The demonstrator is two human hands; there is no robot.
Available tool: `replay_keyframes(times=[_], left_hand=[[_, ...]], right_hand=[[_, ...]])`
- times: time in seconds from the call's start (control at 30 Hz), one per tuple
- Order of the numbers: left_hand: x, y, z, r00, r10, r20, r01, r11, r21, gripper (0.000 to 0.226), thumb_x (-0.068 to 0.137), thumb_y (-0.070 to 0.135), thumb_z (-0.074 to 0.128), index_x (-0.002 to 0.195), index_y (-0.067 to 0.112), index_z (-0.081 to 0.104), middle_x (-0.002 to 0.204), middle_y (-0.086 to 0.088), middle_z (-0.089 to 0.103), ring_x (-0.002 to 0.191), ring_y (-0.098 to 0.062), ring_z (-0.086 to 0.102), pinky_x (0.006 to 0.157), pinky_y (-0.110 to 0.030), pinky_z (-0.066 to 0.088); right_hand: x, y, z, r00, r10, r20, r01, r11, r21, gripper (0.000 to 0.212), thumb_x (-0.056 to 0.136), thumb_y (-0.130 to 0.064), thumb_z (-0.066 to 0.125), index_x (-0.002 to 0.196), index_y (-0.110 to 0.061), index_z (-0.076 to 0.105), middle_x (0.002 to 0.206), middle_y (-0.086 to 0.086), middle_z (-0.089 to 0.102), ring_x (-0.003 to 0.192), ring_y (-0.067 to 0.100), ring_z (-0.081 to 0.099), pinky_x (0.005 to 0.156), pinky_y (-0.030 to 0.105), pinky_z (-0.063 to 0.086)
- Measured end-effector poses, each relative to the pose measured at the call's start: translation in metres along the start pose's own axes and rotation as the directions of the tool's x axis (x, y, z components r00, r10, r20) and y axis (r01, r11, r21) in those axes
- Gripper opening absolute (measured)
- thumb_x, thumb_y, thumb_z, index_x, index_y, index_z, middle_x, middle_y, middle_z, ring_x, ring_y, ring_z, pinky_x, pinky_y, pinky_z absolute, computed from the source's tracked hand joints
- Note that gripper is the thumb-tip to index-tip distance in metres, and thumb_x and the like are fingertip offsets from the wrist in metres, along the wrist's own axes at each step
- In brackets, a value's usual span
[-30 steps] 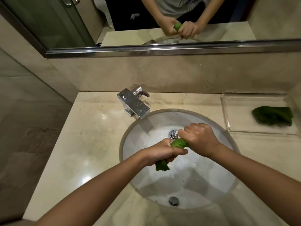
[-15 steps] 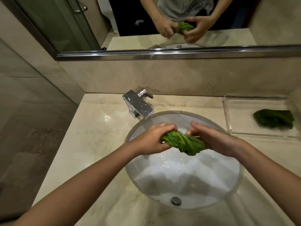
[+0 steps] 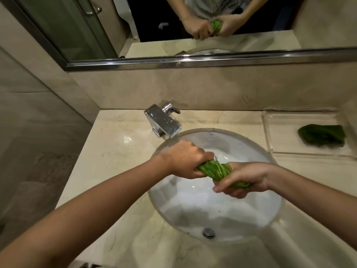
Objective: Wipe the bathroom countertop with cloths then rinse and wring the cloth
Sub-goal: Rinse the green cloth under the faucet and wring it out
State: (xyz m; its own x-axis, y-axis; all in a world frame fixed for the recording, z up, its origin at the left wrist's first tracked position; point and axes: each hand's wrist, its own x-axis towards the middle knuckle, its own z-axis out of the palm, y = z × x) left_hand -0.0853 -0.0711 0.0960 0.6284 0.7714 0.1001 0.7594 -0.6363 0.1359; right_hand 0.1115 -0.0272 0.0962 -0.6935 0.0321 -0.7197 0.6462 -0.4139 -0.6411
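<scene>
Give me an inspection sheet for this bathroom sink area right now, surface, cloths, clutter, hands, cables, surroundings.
Surface: beige marble countertop, glossy; white sink basin wet.
Job's things: twisted green cloth held over the basin; second green cloth lying in the clear tray at the right.
Clutter: nothing seen beyond the tray.
Hands: left hand and right hand each in a closed grip on one end of the twisted cloth.
Cables: nothing seen.
Surroundings: chrome faucet, no water stream visible; mirror above; glass shower door reflected in it.
</scene>
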Motion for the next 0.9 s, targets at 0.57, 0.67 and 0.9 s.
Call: replay_keyframes(times=[0.57,0.67,0.9], left_hand=[[0.005,0.056,0.033,0.718,-0.318,0.619,0.451,-0.465,-0.762,0.039,0.075,0.011,0.053,0.048,0.025,0.027,0.044,0.009,0.022,0.037,-0.005,0.015,0.042,-0.015,0.010],[0.006,0.049,0.035,0.709,-0.417,0.569,0.427,-0.388,-0.817,0.038,0.080,0.012,0.058,0.054,0.024,0.032,0.044,0.008,0.028,0.036,-0.006,0.021,0.039,-0.014,0.017],[-0.010,0.045,0.035,0.630,-0.584,0.512,0.435,-0.280,-0.856,0.071,0.062,0.043,0.072,0.124,0.026,0.042,0.089,0.001,0.058,0.073,-0.013,0.054,0.062,-0.024,0.040]], right_hand=[[0.041,0.006,-0.035,0.179,-0.975,0.131,-0.213,-0.168,-0.963,0.019,0.074,-0.008,0.050,0.057,-0.015,0.055,0.047,0.001,0.044,0.038,0.021,0.042,0.036,0.024,0.028],[0.043,0.005,-0.030,0.246,-0.968,-0.047,-0.181,0.002,-0.984,0.012,0.066,-0.010,0.063,0.060,-0.017,0.055,0.048,-0.001,0.047,0.041,0.023,0.047,0.037,0.024,0.030],[0.026,0.010,-0.007,0.785,-0.324,-0.528,0.224,0.943,-0.245,0.038,0.077,-0.037,0.072,0.097,-0.017,0.046,0.082,0.000,0.055,0.070,0.012,0.051,0.060,0.025,0.041]])
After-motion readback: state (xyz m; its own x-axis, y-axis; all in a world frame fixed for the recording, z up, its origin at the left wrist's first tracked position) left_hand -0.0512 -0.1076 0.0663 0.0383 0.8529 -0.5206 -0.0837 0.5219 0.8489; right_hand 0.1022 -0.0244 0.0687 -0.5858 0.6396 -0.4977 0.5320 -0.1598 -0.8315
